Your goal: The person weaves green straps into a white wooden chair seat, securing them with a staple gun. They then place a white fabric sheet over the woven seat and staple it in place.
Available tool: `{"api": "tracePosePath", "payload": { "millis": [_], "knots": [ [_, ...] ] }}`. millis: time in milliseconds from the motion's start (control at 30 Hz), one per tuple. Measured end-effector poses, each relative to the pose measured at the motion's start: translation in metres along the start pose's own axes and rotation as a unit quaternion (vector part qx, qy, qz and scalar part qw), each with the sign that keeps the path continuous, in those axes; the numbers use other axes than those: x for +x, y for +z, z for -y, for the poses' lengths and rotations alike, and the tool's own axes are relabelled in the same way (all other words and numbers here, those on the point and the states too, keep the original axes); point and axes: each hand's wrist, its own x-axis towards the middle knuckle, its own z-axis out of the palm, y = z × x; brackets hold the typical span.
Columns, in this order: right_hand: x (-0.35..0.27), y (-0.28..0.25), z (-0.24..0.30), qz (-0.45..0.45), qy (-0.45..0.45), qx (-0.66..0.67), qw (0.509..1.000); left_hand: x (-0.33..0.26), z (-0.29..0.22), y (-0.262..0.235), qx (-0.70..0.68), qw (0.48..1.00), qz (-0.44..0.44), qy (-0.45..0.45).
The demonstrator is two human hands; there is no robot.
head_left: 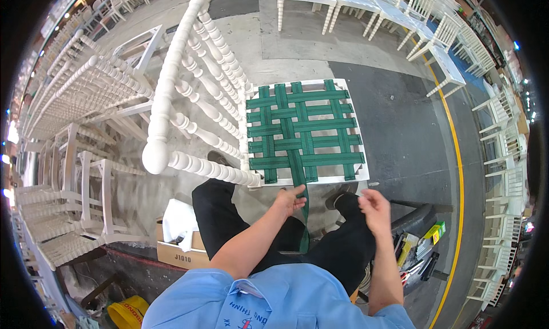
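Observation:
In front of me, a white chair (164, 100) with turned spindles lies with its back to the left. Green webbing straps (334, 124) are woven over and under across its square seat frame (364, 172). One loose strap end (304, 214) hangs from the near edge of the seat toward my lap. My left hand (290, 201) has its thumb and fingers closed around this strap, just below the frame. Off to the right of the seat's near corner, my right hand (376, 210) is raised with fingers curled in; whatever it may hold is hidden.
Right of my knee, a dark bench (420, 220) carries tools and a yellow-green box (436, 232). A cardboard box (180, 256) with a white bag stands at my left, near a yellow bucket (127, 313). White chairs (57, 214) crowd the left; more line the back and right.

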Motion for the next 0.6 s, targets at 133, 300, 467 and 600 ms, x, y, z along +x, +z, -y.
{"api": "tracePosePath", "payload": {
  "millis": [133, 300, 467, 600],
  "knots": [
    [0.030, 0.079, -0.013, 0.078, 0.037, -0.008, 0.996, -0.013, 0.004, -0.007, 0.127, 0.992, -0.013, 0.023],
    [0.044, 0.158, -0.023, 0.214, 0.202, -0.032, 0.955, -0.055, 0.058, -0.040, 0.274, 0.956, -0.038, -0.099],
    [0.056, 0.216, -0.036, 0.174, 0.294, 0.100, 0.935, -0.041, 0.067, -0.047, 0.430, 0.886, -0.020, -0.172],
    [0.059, 0.245, -0.069, 0.103, 0.245, -0.015, 0.964, -0.031, 0.075, -0.043, 0.296, 0.930, -0.123, -0.182]
  ]
}}
